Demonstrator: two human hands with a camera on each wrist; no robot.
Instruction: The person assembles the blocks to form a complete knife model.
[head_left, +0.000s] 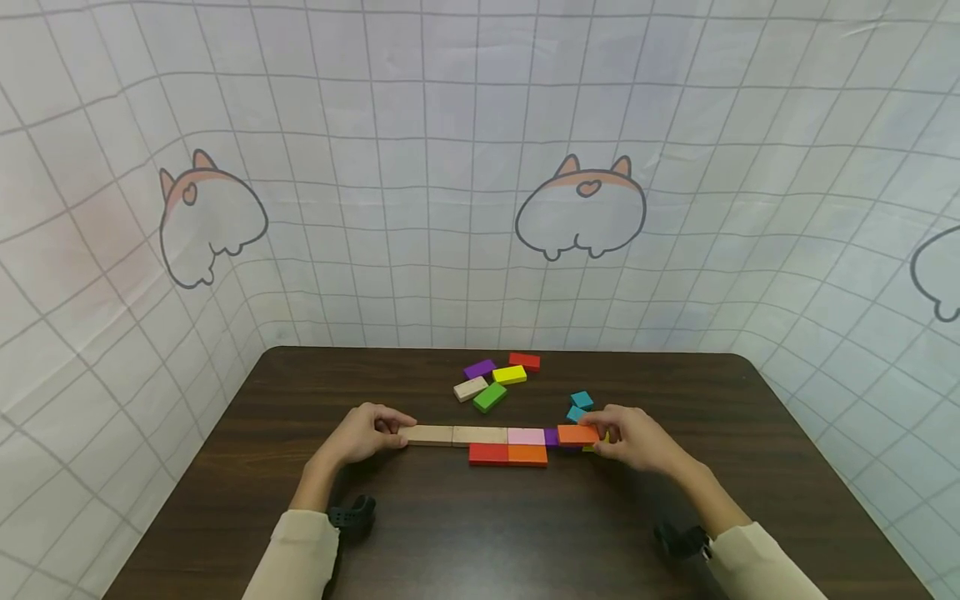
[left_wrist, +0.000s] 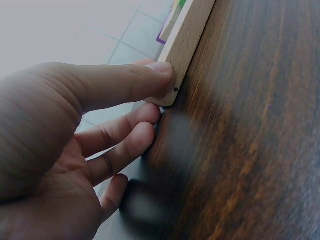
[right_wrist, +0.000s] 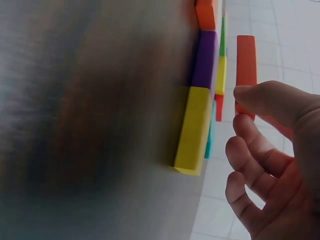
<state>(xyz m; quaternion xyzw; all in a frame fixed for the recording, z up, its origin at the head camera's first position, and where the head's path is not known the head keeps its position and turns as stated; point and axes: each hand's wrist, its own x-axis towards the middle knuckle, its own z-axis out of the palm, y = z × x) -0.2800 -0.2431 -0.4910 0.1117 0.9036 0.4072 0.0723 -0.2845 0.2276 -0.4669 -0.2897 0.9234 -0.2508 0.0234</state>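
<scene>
A row of blocks runs across the table between the two hands. My left hand (head_left: 363,433) pinches the left end of a plain wooden block (head_left: 429,435), its thumb on the near face. Beside that lie a second plain block (head_left: 480,437), a pink block (head_left: 526,436) and a purple block (head_left: 551,437). A yellow block (right_wrist: 194,132) follows at the right end. Above these last two, my right hand (head_left: 633,437) holds an orange block (right_wrist: 246,60) between thumb and fingers, raised off the row. A red block (head_left: 488,454) and another orange block (head_left: 527,455) lie along the row's near side.
Behind the row lie loose blocks: plain wood (head_left: 470,389), green (head_left: 490,397), purple (head_left: 480,368), yellow (head_left: 509,375) and red (head_left: 524,362). Two small blue blocks (head_left: 582,400) sit near the right hand. A gridded white curtain (head_left: 465,250) hangs around the dark table (head_left: 450,533).
</scene>
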